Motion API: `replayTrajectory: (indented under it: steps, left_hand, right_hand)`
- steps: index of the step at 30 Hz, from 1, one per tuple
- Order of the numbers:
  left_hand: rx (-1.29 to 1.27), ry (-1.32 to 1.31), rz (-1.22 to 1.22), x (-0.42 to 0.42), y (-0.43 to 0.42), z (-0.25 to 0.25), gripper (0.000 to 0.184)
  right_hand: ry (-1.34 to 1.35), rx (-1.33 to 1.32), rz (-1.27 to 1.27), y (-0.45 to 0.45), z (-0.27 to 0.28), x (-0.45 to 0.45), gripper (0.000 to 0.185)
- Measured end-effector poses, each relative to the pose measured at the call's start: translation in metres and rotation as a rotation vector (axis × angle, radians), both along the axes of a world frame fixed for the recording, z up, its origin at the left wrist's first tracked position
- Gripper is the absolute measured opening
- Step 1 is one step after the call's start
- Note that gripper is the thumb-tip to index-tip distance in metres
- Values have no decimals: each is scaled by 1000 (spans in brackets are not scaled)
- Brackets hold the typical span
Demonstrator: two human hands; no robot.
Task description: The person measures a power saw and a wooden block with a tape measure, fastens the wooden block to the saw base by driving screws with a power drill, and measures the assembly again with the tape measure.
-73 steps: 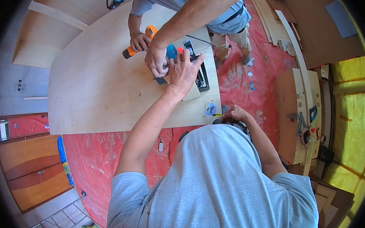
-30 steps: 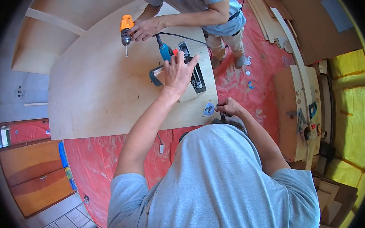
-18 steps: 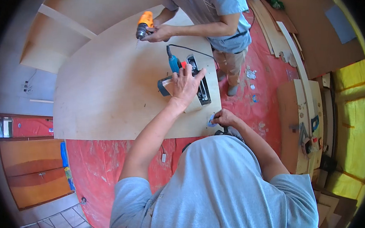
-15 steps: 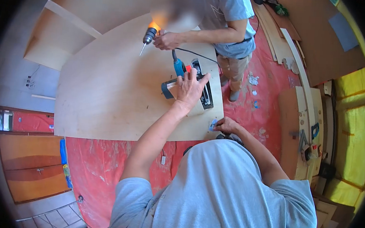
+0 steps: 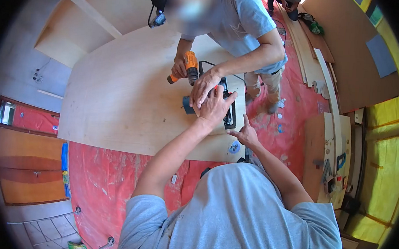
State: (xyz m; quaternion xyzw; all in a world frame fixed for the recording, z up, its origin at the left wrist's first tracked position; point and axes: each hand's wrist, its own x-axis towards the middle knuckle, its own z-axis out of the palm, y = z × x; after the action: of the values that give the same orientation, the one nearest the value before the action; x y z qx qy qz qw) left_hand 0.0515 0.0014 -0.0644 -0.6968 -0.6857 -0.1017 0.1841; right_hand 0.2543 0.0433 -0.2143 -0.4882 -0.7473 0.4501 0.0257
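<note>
My left hand grips the top of a teal and black corded power tool with a flat metal base; its exact kind is partly hidden. A co-worker's hand overlaps my fingers there. The tool rests on a large pale wooden board. My right hand is at the board's right edge, thumb and fingers spread, with nothing in it. Near it lies a small clear-and-blue packet with dark bits inside. The co-worker's other hand holds an orange cordless drill.
A co-worker leans over the board's far side. Red sheeting covers the floor. Long wooden strips and boards lie at right, with hand tools on a panel. Another person is at the far end.
My right hand has left the packet, moved forward and spread its fingers. The co-worker has leaned in, lowered the drill near the power tool and put a hand by my left hand.
</note>
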Motion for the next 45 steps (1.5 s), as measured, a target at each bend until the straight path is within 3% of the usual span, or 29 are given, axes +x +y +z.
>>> replayTrajectory:
  steps: [7, 12, 19, 45]
  left_hand:
    - [-10, -61, 8, -1, -2, 0, 43]
    - [-34, -60, 12, 0, -1, 0, 45]
    - [87, -35, 3, -1, 1, -8, 38]
    - [40, -21, 27, 1, -2, -2, 38]
  right_hand:
    - [10, 178, 16, 1, 5, -53, 147]
    - [-40, 164, 35, -2, 3, -54, 114]
    - [-71, 178, 37, -4, 6, -56, 112]
    - [-73, 223, 86, 0, 9, -53, 115]
